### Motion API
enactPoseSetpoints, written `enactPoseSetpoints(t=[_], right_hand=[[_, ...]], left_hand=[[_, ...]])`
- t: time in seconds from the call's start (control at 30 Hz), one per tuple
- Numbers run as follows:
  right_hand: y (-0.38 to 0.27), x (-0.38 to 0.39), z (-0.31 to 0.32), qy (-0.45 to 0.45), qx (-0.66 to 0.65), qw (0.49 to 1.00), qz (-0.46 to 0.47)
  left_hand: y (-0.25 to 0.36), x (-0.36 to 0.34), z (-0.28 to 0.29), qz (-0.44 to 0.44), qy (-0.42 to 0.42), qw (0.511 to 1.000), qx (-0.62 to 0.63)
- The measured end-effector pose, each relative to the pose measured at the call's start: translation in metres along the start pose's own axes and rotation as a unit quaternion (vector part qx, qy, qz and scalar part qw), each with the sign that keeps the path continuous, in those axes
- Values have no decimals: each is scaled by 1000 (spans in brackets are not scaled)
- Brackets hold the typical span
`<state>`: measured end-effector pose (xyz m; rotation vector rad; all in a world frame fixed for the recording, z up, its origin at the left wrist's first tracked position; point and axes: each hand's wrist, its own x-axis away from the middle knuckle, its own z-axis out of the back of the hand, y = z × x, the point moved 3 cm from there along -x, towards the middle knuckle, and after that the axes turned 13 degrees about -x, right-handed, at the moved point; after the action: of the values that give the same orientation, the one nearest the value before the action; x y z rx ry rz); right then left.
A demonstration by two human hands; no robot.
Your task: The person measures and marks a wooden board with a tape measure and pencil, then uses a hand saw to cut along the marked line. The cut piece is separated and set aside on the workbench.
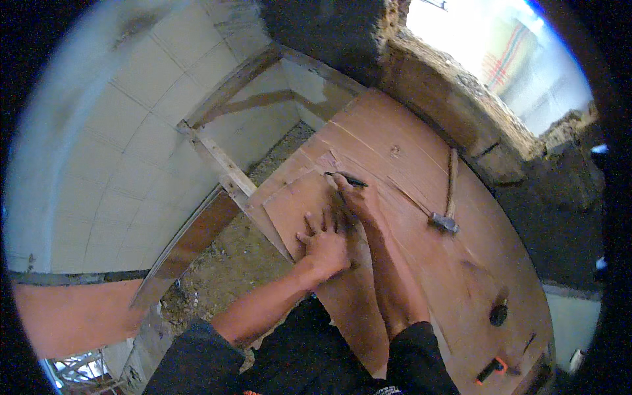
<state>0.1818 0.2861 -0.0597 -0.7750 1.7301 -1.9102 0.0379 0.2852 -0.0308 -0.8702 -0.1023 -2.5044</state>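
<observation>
My left hand lies flat with its fingers spread on a narrow brown wooden board. That board rests on a larger sheet of reddish-brown wood. Closed round a black marker, my right hand is just beyond the left, with the marker's tip pointing left near the narrow board's far edge. A hammer with a wooden handle rests on the sheet to the right of my right forearm.
Farther down the sheet's right side are a round black object and a small black-and-orange tool. A timber frame stands at the far left before a tiled wall. A rough-edged window opening is at the far right.
</observation>
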Motion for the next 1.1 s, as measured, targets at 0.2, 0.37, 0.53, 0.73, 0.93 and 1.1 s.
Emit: enactPoseSetpoints(t=[0.2, 0.37, 0.53, 0.73, 0.93, 1.1], right_hand=[[-19, 43, 42, 10, 202, 978, 51], [-15, 133, 99, -13, 224, 969, -102], [-7, 233, 161, 77, 188, 970, -130], [2, 337, 241, 116, 214, 943, -228], [8, 428, 296, 174, 233, 928, -233], [21, 476, 326, 202, 274, 915, -214]], left_hand=[[-2, -11, -18, 1, 70, 997, -12], [-2, -15, -19, -28, 59, 998, 6], [1, -2, -5, -16, 7, 999, -39], [6, -2, 0, -8, 63, 993, -99], [3, -1, 0, -7, 73, 993, -94], [2, -3, 0, -64, 123, 980, -145]])
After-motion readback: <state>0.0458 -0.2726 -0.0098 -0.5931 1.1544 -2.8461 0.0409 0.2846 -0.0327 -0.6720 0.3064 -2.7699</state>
